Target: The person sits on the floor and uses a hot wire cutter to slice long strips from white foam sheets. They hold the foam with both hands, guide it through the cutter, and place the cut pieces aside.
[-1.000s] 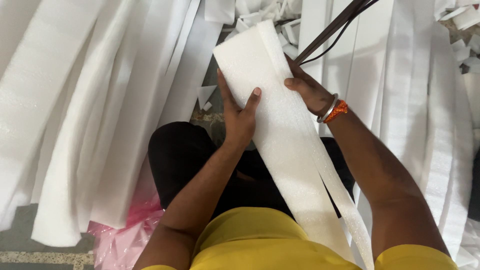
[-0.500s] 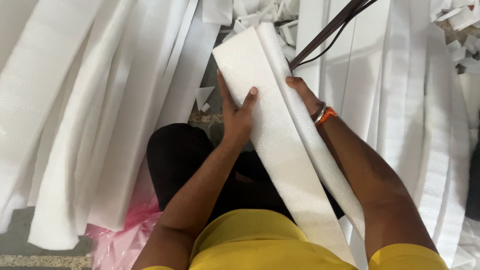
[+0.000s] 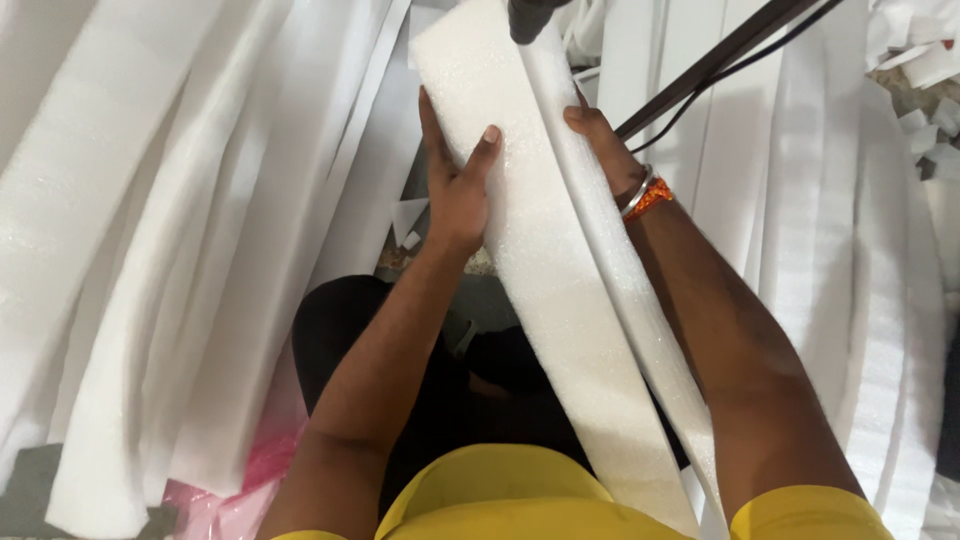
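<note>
Head view, looking down over the lap: a long white foam strip (image 3: 545,280) runs from the top of the frame down past the yellow shirt (image 3: 500,495); it appears folded or doubled lengthwise, a narrower layer lying along its right edge; the left hand (image 3: 458,185) clasps its left edge near the upper end, thumb flat on the face, fingers wrapped behind; the right hand (image 3: 605,145) grips the right edge, fingers largely hidden behind the foam, a bangle and orange thread (image 3: 645,195) at the wrist; judged, the strip is being squared and held taut between both hands; any next move calls for keeping both edges aligned; more white foam sheets (image 3: 180,260) hang at left and right; a dark cable (image 3: 720,55) crosses the upper right; pink plastic (image 3: 265,470) lies lower left.
</note>
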